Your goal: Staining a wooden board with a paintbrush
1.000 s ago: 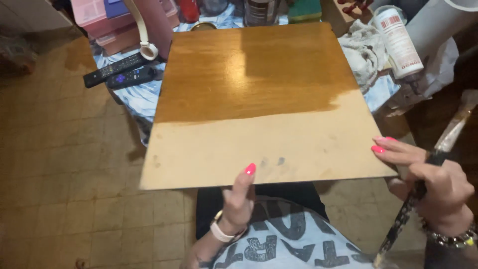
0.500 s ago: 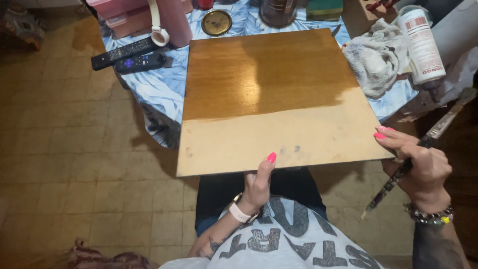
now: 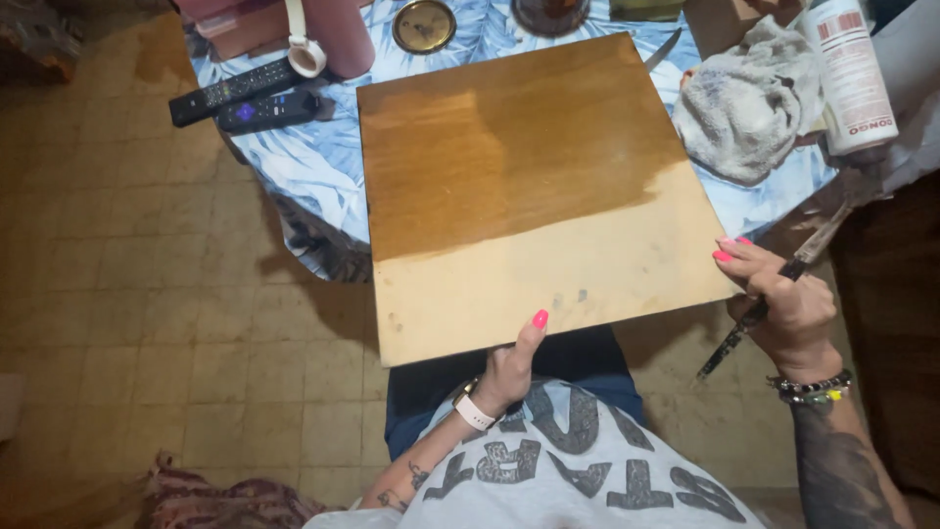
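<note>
Board [image 3: 534,196], square plywood, far half stained dark, near half bare, rests on the desk [image 3: 313,167] and juts toward the lap so its raw part stays reachable. Left hand [image 3: 509,367] props the near edge, fingers curled beneath, thumb on top. Right hand [image 3: 788,304] steadies the corner with fingers clenched round a paintbrush [image 3: 774,289].

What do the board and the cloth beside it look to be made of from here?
The board looks like thin plywood or hardboard: its far half is darker brown with grain streaks and a wet-looking sheen, its near half pale and matte. The cloth looks like soft cotton rag, crumpled, greyish white and stained.
</note>
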